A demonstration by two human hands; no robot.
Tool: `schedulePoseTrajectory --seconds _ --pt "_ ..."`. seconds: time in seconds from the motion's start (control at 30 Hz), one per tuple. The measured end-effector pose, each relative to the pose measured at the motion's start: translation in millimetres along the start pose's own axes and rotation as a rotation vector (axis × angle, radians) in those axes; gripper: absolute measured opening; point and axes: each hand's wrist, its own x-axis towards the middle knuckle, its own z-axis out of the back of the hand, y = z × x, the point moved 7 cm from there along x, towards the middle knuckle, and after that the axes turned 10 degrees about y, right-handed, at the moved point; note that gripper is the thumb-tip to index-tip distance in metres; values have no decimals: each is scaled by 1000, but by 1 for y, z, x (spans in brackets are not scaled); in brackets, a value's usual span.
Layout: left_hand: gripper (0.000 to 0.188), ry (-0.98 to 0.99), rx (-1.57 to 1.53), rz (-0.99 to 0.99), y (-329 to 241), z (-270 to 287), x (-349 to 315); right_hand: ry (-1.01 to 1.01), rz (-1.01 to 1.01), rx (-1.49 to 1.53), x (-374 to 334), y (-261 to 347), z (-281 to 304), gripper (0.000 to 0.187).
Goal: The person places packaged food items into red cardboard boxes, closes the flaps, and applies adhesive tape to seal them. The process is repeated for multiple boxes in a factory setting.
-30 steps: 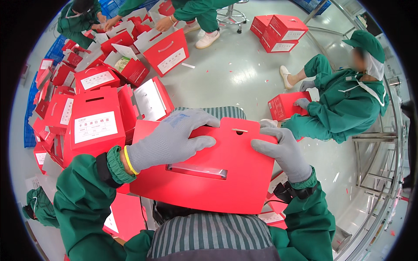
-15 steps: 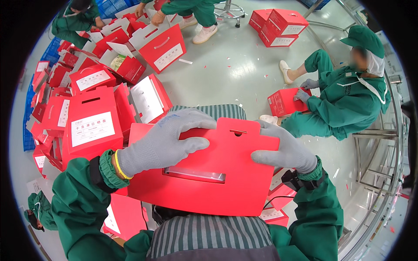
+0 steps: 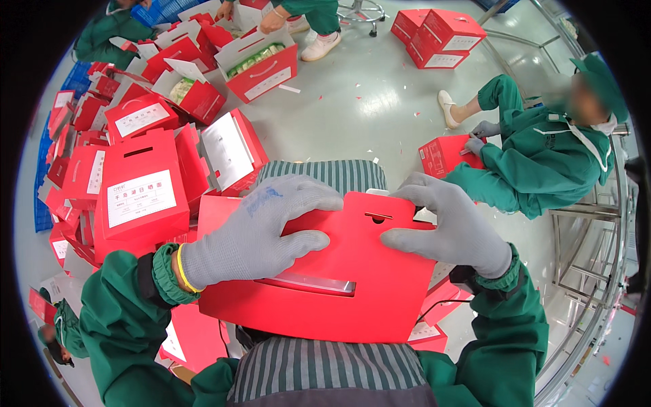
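A red cardboard gift box point(image 3: 325, 313) rests on my lap over a striped apron point(image 3: 332, 370). Its top panel has a long slot, with a clear strip in it, and a rounded tab with a small cut-out near the far edge. My left hand point(image 3: 261, 227), in a grey glove with a yellow cuff edge, grips the far left part, thumb on the panel and fingers curled over the edge. Beside the tab, my right hand point(image 3: 451, 227), also gloved, pinches the far right corner. The thumb lies on the red panel; its fingertips reach behind the edge, partly hidden.
Many red boxes point(image 3: 152, 224) with white labels crowd the left, some with open flaps. An open box point(image 3: 261, 74) at the top shows green-and-white packs. At right a seated co-worker point(image 3: 549, 152) handles a red box point(image 3: 441, 157). Stacked boxes point(image 3: 444, 34) stand by a metal rail point(image 3: 590, 210).
My right hand has shifted inward along the far edge, its fingers more arched. The box has dipped slightly toward me. The co-worker's head at right moved rightward; green packs now show in the top box.
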Motion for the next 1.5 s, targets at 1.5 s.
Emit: schedulePoseTrajectory --seconds 1.5 --pt "52 -70 95 -114 9 3 9 -77 195 364 19 4 -2 51"
